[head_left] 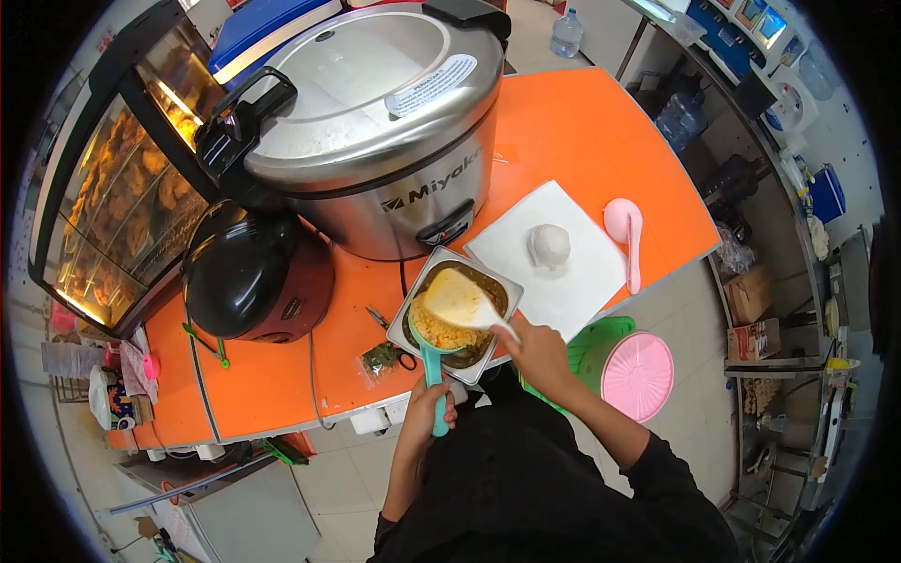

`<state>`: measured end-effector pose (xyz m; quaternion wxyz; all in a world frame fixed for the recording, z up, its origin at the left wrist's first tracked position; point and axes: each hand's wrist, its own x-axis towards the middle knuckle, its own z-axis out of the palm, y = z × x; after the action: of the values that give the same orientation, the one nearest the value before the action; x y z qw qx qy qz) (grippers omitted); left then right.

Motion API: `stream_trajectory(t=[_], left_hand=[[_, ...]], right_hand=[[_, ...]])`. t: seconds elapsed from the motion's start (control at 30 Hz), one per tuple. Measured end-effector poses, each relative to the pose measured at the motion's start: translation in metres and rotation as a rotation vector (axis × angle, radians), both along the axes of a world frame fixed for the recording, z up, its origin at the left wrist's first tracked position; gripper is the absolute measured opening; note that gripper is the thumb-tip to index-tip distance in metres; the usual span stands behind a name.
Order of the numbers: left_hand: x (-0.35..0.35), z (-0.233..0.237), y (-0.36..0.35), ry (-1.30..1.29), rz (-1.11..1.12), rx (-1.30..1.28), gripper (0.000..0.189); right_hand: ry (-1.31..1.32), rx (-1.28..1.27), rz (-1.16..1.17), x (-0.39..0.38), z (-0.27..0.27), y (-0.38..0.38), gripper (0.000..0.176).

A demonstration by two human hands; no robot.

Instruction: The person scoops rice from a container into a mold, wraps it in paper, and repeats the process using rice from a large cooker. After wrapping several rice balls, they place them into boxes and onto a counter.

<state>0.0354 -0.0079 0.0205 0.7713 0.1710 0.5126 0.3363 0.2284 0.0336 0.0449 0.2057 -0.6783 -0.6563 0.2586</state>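
Observation:
My left hand (427, 413) is closed around the teal handle of a scoop (433, 368), whose bowl is full of yellow rice (439, 328). The bowl sits over a square metal pan (512, 291) with brownish food inside. In my right hand (537, 355) is a white rice paddle (465, 302), its yellow-stained blade lying over the rice and partly covering it. To the right of the pan, a white rounded lump (548, 246) rests on a sheet of white paper (574, 305). Beside the paper lies a pink scoop (626, 225).
A large steel rice cooker (375, 122) stands behind the pan, with a smaller dark cooker (258, 272) to its left. Scissors (378, 317) and a small plastic packet (377, 360) lie left of the pan. A pink lid (638, 377) is below the orange table's (554, 113) right edge.

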Motion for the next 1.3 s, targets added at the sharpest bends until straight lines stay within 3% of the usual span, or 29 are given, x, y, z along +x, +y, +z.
stream_trajectory(t=[0.07, 0.37, 0.57, 0.63, 0.73, 0.93, 1.0, 1.1, 1.13, 1.2, 1.23, 1.3], left_hand=[[0.002, 0.004, 0.002, 0.018, -0.01, -0.029, 0.017], [-0.002, 0.005, -0.004, -0.036, -0.046, -0.079, 0.02], [0.0, 0.003, -0.006, -0.083, -0.012, -0.08, 0.019], [0.004, 0.002, -0.005, -0.064, 0.012, -0.075, 0.019], [0.006, 0.003, -0.003, -0.046, 0.021, -0.052, 0.018], [-0.004, 0.0, -0.006, -0.11, -0.031, -0.039, 0.016], [-0.001, 0.001, -0.007, -0.141, -0.029, -0.021, 0.015], [0.014, -0.002, -0.002, -0.024, 0.12, -0.005, 0.012], [0.017, -0.005, -0.001, -0.024, 0.119, -0.006, 0.012], [0.025, -0.008, -0.004, 0.029, 0.148, 0.082, 0.011], [0.029, -0.006, -0.003, 0.053, 0.169, 0.101, 0.014], [0.025, -0.006, 0.001, 0.054, 0.135, 0.109, 0.012]], right_hand=[[-0.022, 0.079, 0.032, -0.009, 0.001, -0.001, 0.043], [-0.15, -0.002, 0.034, 0.001, -0.021, 0.023, 0.047], [-0.046, -0.106, 0.043, 0.016, -0.021, 0.031, 0.049], [0.038, -0.128, -0.049, 0.009, -0.016, 0.02, 0.046], [0.125, -0.068, -0.018, -0.01, -0.016, -0.004, 0.046], [0.218, -0.317, 0.0, 0.017, -0.041, 0.017, 0.056], [0.498, -0.417, -0.087, 0.018, -0.052, 0.01, 0.057], [0.659, -0.383, -0.132, -0.01, -0.034, -0.027, 0.047], [0.892, -0.647, -0.353, -0.023, -0.026, -0.035, 0.046], [0.596, -0.002, -0.181, -0.046, -0.035, -0.047, 0.043], [0.596, -0.004, -0.183, -0.047, -0.033, -0.047, 0.043], [0.177, -0.07, -0.066, -0.044, -0.026, -0.037, 0.042]])
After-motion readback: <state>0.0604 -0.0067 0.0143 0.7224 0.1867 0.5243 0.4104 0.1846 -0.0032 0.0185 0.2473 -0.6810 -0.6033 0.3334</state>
